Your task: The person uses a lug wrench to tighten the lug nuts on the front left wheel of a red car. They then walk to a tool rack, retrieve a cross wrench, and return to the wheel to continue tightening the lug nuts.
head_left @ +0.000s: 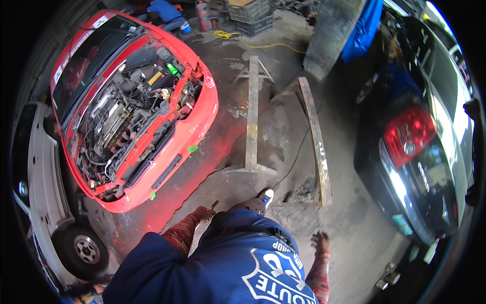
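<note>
I couldn't identify the small object [215, 204] in the left hand [204, 213]; it was too tiny in my view. On the right hand [321, 242], the fingers looked too blurred for me to separate. The dark rim cut off the pale vehicle [44, 167] at left and the dark car [428, 185] at right. The top edge cropped a co-worker in blue [165, 10].

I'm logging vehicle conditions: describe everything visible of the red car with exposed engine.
The glossy red car stands at left, nose toward lower right. Hoodless, it bares an engine bay crowded with dark, metallic parts. Green tabs show on the red front bumper. The dark windshield bears pale markings. Neither left hand nor right hand touches it.
</note>
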Motion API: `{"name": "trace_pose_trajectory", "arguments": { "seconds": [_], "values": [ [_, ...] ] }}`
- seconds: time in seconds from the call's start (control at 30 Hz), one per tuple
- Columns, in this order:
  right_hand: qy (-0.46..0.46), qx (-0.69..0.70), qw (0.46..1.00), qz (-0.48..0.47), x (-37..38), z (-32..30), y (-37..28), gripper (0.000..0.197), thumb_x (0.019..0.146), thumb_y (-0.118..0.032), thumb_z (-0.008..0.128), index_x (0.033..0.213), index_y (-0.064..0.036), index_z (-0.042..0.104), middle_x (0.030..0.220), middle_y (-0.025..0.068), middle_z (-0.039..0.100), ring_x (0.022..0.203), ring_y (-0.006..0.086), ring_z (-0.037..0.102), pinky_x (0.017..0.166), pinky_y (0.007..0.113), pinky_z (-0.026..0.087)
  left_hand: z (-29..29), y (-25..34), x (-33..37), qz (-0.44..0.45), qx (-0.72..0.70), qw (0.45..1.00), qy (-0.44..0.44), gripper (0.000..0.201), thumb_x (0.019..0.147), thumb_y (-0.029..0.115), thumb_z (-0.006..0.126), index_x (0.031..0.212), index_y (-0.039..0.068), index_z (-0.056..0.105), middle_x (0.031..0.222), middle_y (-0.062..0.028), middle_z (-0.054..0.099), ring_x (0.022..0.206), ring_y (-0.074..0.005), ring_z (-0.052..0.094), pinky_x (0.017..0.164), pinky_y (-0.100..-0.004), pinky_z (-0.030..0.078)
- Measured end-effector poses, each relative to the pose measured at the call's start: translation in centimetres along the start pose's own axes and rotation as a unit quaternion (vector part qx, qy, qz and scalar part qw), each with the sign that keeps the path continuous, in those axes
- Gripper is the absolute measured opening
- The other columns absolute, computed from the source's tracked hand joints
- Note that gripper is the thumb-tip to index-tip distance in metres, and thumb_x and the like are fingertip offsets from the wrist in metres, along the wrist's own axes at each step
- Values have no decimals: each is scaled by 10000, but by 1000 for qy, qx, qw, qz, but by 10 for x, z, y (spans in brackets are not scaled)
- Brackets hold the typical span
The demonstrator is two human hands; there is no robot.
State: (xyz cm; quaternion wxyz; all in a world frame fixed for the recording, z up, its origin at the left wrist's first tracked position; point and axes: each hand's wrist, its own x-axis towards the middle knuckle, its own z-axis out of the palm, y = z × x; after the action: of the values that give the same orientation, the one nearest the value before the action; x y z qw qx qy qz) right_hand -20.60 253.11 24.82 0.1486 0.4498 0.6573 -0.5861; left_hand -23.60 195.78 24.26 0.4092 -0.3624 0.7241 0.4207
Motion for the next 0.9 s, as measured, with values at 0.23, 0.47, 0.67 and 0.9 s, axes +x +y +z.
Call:
{"name": "trace_pose_trajectory", "arguments": {
  "seconds": [0.23, 0.47, 0.67, 0.9],
  "values": [
    [-44, 2, 974, 224, 54, -82, 78, 398, 943, -396, 582, 1194, -88, 591, 1012, 110, 690, 753, 220, 640, 567, 340, 500, -5, 122, 25, 132, -198, 969, -63, 356, 868, 329, 680, 644, 81, 554, 561, -12, 492, 468, -120, 466, 449, -313, 368],
    [-75, -86, 975, 190, 181, -72, -75, 361, 936, -373, 563, 1192, -118, 568, 987, 110, 686, 723, 235, 636, 545, 370, 481, 14, 245, 36, 216, -221, 951, 22, 360, 868, 341, 673, 658, 64, 580, 581, 18, 526, 519, -103, 474, 496, -314, 368],
    [-83, -112, 989, 44, 279, 11, -312, 344, 934, -320, 557, 1176, -76, 539, 921, 120, 678, 635, 196, 634, 444, 318, 446, 31, 300, 97, 164, -271, 945, 84, 369, 857, 390, 701, 751, 38, 666, 642, -16, 594, 585, -117, 529, 541, -336, 416],
    [-103, -87, 990, 40, 395, 47, -457, 292, 931, -294, 563, 1123, -73, 556, 890, 115, 670, 607, 181, 616, 416, 300, 418, 43, 376, 141, -2, -182, 975, 129, 461, 788, 455, 744, 828, -2, 711, 713, -111, 645, 672, -205, 601, 652, -387, 474]
  ]
}}
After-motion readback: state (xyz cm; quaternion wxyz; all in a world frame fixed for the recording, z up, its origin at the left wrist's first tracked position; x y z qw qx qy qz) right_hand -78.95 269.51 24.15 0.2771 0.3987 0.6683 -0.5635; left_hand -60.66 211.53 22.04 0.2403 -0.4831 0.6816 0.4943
